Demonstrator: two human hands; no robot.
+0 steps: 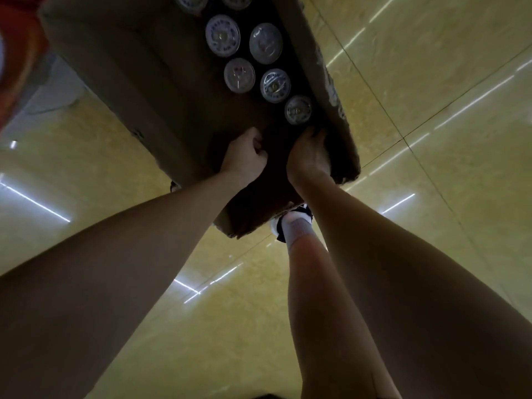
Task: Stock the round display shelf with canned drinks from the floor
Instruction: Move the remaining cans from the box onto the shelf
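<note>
Head view looked straight down at a brown cardboard box (pixel 138 82) standing on a glossy yellow tiled floor (pixel 431 139). Box top was partly open along its right side; a closed flap covered the left part. In the dark opening sat the canned drinks (pixel 243 53), upright, silver lids facing up: 5 lids showed whole, 2 more cut off by the frame's top edge. Lids stood in 2 rough rows running along the box's right wall, the nearest lid (pixel 298 110) just beyond the right hand. Left hand (pixel 244 156) was at the near edge of the opening, fingers curled in a closed grip on the flap edge, thumb side toward the gap. Right hand (pixel 309 155) reached into the near right corner of the opening, fingers curled downward; what its grip held, if anything, could not be told in the shadow. Both bare forearms stretched down from the frame's lower corners. A foot in a white sock and dark shoe (pixel 293 223) stood on the floor against the box's near corner, between the forearms. Red curved shape (pixel 17 53) at far left, blurred. Strip-light reflections streaked the tiles.
</note>
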